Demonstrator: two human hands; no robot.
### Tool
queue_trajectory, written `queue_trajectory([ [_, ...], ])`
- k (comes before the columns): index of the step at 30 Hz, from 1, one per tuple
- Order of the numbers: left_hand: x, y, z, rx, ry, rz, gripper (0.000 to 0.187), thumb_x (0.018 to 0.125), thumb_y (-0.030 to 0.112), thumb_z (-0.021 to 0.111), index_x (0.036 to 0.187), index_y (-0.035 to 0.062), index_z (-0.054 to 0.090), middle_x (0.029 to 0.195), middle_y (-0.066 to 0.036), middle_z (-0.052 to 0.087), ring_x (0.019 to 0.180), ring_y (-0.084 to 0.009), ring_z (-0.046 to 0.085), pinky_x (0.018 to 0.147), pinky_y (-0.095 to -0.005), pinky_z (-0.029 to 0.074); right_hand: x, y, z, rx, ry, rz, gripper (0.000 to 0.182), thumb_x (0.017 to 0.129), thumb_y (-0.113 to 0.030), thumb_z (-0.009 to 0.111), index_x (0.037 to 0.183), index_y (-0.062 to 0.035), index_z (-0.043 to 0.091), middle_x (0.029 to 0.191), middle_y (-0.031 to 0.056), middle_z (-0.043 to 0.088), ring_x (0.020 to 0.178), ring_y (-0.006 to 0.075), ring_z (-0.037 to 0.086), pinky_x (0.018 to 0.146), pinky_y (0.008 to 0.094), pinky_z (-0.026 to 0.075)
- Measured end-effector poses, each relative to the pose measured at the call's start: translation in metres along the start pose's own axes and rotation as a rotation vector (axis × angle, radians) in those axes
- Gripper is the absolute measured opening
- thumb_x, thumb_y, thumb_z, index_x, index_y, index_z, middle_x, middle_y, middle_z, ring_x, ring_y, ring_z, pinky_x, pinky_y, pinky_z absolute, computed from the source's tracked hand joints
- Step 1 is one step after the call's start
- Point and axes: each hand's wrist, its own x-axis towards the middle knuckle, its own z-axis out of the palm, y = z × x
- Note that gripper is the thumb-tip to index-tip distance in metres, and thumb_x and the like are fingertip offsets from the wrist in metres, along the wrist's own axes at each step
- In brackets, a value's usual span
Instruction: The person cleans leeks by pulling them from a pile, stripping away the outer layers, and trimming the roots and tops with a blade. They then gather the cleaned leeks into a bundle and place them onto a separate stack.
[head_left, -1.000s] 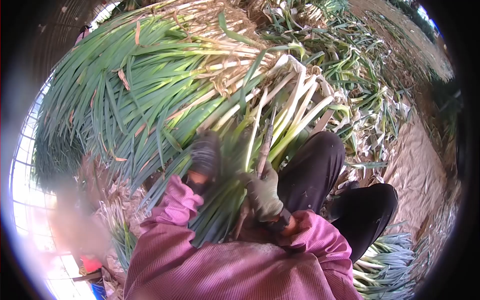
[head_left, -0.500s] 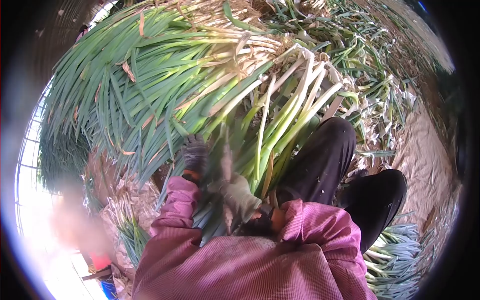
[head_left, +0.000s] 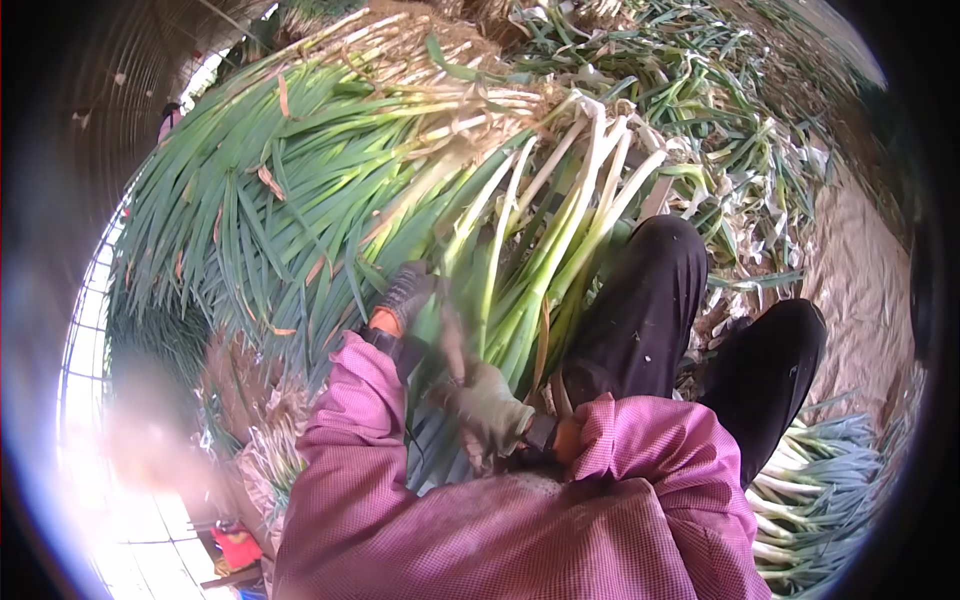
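Note:
My left hand [head_left: 406, 290], in a grey striped glove, is closed at the near side of the heap, its fingertips blurred around a green onion stalk [head_left: 458, 243]. Just below and right, my right hand [head_left: 493, 408], in a pale glove, is curled close to my body. It grips a blurred brown strip [head_left: 453, 345] that points up between the hands; I cannot tell what this is. Several peeled-looking green onions [head_left: 550, 260] lean beside my right hand, their white ends pointing away from me. Long green leaves lie beneath both hands.
A large heap of green onions [head_left: 250, 210] spreads ahead and left, roots at the far side. Stripped leaves and peelings [head_left: 760, 190] lie at right. My bent knees [head_left: 650, 290] flank the leaning stalks. A stack of green onions [head_left: 815, 500] sits at lower right, near brown sheeting [head_left: 850, 290].
My left hand has moved slightly right and up, from the leaves toward the stalks. One pale stalk has shifted left. My right hand has moved only a little; the camera view has shifted.

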Motion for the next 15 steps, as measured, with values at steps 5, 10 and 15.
queue_trajectory([
  [5, -0.017, 0.036, 0.011, -0.306, -0.064, -0.168, 0.022, 0.075, 0.017, 0.067, 0.083, -0.0031, 0.064, 0.065, -0.009, 0.057, 0.062, -0.0190, 0.054, 0.057, -0.0370, 0.044, 0.013, 0.026, -0.009, 0.109, 0.117, -0.122, 0.037, 0.077, -0.019, 0.073, 0.101, 0.0041, 0.058, 0.088, 0.0147, 0.065, 0.074, 0.0249, 0.066, 0.066, 0.0363, 0.051],
  [10, -0.020, 0.045, 0.013, 0.023, -0.011, 0.144, 0.015, 0.083, 0.013, 0.063, 0.092, 0.0008, 0.063, 0.070, -0.006, 0.059, 0.063, -0.0171, 0.056, 0.056, -0.0325, 0.045, -0.019, 0.006, -0.015, -0.026, -0.010, -0.018, 0.034, 0.078, -0.017, 0.069, 0.101, 0.0063, 0.059, 0.082, 0.0153, 0.064, 0.069, 0.0260, 0.062, 0.063, 0.0337, 0.050],
  [15, -0.041, 0.079, 0.021, -0.428, -0.041, 0.047, 0.024, 0.083, 0.015, 0.061, 0.096, -0.0039, 0.060, 0.080, -0.012, 0.061, 0.070, -0.0232, 0.059, 0.063, -0.0351, 0.048, -0.017, 0.006, -0.014, 0.167, 0.055, -0.057, 0.024, 0.079, -0.012, 0.067, 0.083, 0.0083, 0.055, 0.051, 0.0136, 0.055, 0.033, 0.0255, 0.052, 0.033, 0.0378, 0.042],
])
